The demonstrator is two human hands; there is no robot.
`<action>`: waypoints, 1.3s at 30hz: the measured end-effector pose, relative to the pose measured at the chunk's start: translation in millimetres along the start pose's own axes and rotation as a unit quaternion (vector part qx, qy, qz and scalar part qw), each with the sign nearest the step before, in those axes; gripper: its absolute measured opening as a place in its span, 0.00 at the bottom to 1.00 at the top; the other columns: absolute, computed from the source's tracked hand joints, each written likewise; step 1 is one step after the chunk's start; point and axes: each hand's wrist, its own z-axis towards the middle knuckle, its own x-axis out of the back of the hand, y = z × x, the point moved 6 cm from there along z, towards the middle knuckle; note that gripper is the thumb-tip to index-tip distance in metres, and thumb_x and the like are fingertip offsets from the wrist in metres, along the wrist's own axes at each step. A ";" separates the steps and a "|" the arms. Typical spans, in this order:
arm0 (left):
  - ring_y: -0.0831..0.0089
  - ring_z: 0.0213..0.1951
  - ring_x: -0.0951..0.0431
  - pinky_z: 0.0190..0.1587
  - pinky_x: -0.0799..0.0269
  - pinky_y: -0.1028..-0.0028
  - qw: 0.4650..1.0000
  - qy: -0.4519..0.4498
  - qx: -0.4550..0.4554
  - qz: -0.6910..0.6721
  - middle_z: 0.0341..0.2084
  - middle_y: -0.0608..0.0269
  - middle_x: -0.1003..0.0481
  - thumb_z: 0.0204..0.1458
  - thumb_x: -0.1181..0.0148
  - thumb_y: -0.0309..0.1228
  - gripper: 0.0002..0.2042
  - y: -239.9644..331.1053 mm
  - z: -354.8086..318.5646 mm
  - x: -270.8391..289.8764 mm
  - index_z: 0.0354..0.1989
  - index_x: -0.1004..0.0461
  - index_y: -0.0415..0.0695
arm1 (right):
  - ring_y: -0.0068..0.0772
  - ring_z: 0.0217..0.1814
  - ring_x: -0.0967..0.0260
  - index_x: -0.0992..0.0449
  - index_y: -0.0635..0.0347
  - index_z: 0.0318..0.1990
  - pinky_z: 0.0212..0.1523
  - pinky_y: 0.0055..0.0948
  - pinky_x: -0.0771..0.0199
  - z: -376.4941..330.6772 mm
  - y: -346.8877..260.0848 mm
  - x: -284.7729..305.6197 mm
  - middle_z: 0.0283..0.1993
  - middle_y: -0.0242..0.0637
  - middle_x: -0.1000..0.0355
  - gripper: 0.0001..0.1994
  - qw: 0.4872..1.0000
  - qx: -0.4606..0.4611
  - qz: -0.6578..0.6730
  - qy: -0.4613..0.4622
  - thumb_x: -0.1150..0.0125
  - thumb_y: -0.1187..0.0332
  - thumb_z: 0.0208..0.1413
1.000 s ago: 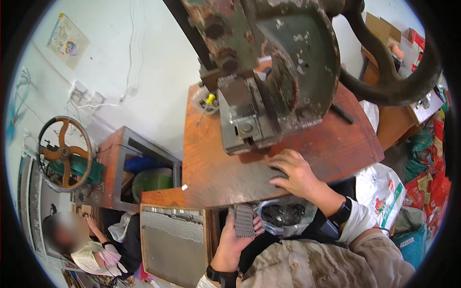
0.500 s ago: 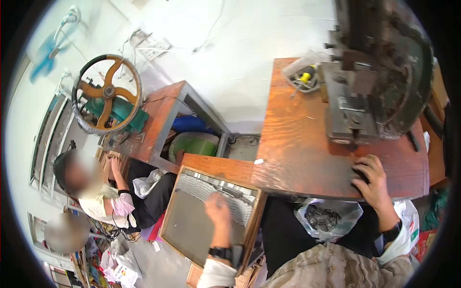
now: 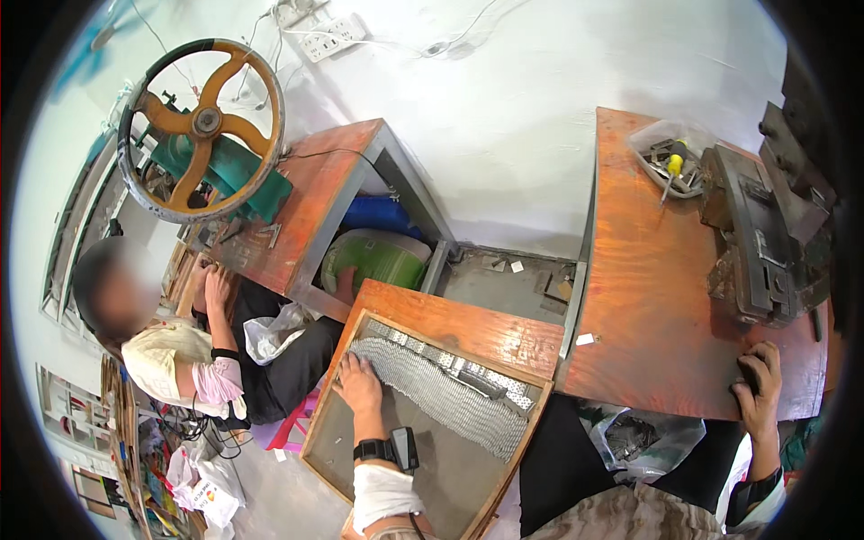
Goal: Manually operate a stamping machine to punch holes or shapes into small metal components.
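The left hand (image 3: 360, 383), its grip unclear, touches the ridged band of small grey metal pieces (image 3: 432, 385) in the shallow wood-framed tray (image 3: 432, 472). They look stiff, slippery, probably best squeezed end-to-end. Beyond, the right hand (image 3: 761, 385), half-curled, seemingly empty, rests on the reddish-brown wooden counter (image 3: 634, 310).

The little metal pieces (image 3: 436, 389) were silver-grey, in wavy stripes. The tray (image 3: 423, 463) was grey and brown. The table (image 3: 634, 288) was orange-brown. The big wheel (image 3: 206, 122) was orange, black and grey. The screwdriver handle (image 3: 677, 160) was yellow and black.
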 end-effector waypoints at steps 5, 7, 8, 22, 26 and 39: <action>0.58 0.42 0.23 0.47 0.31 0.63 0.983 0.024 0.011 -0.180 0.37 0.48 0.23 0.43 0.34 0.33 0.16 -66.2 34.0 13.9 0.39 0.24 0.37 | 0.53 0.49 0.40 0.31 0.68 0.36 0.52 0.41 0.41 -2.2 2.8 -5.2 0.42 0.48 0.38 0.16 1.000 0.000 -0.020 -0.008 0.43 0.69 0.36; 0.59 0.34 0.21 0.39 0.27 0.67 0.988 0.013 0.007 -0.152 0.28 0.50 0.22 0.34 0.27 0.35 0.18 -47.2 43.8 32.4 0.33 0.23 0.36 | 0.53 0.49 0.41 0.31 0.68 0.37 0.53 0.42 0.41 -5.0 4.6 -1.7 0.42 0.48 0.39 0.17 1.000 -0.003 -0.024 -0.015 0.43 0.69 0.37; 0.63 0.31 0.21 0.38 0.27 0.69 0.993 0.014 0.000 -0.116 0.26 0.52 0.22 0.33 0.27 0.35 0.18 -41.1 46.5 37.1 0.32 0.22 0.36 | 0.54 0.50 0.41 0.31 0.68 0.37 0.54 0.42 0.42 -3.9 5.2 -2.6 0.42 0.49 0.39 0.17 1.000 -0.007 -0.024 -0.015 0.43 0.69 0.37; 0.58 0.35 0.21 0.42 0.27 0.68 0.998 0.000 -0.004 -0.061 0.29 0.50 0.22 0.29 0.27 0.35 0.21 -40.5 51.7 37.6 0.34 0.21 0.37 | 0.55 0.49 0.41 0.31 0.69 0.38 0.54 0.44 0.43 -0.8 2.9 -1.9 0.42 0.50 0.39 0.19 0.998 -0.011 -0.041 -0.040 0.42 0.61 0.44; 0.56 0.36 0.21 0.42 0.27 0.66 0.999 -0.017 -0.005 -0.033 0.30 0.47 0.22 0.28 0.31 0.35 0.22 -42.3 42.0 39.3 0.35 0.22 0.36 | 0.55 0.49 0.41 0.31 0.69 0.38 0.54 0.45 0.43 -0.1 3.5 -4.1 0.42 0.51 0.39 0.19 0.999 -0.009 -0.025 -0.041 0.42 0.61 0.45; 0.50 0.39 0.23 0.44 0.28 0.63 0.994 0.061 0.034 -0.087 0.32 0.42 0.23 0.27 0.32 0.32 0.24 -57.2 0.9 33.4 0.39 0.25 0.34 | 0.55 0.49 0.41 0.30 0.67 0.38 0.54 0.47 0.42 -4.3 0.9 1.4 0.43 0.50 0.38 0.18 0.999 -0.009 -0.051 -0.012 0.41 0.63 0.43</action>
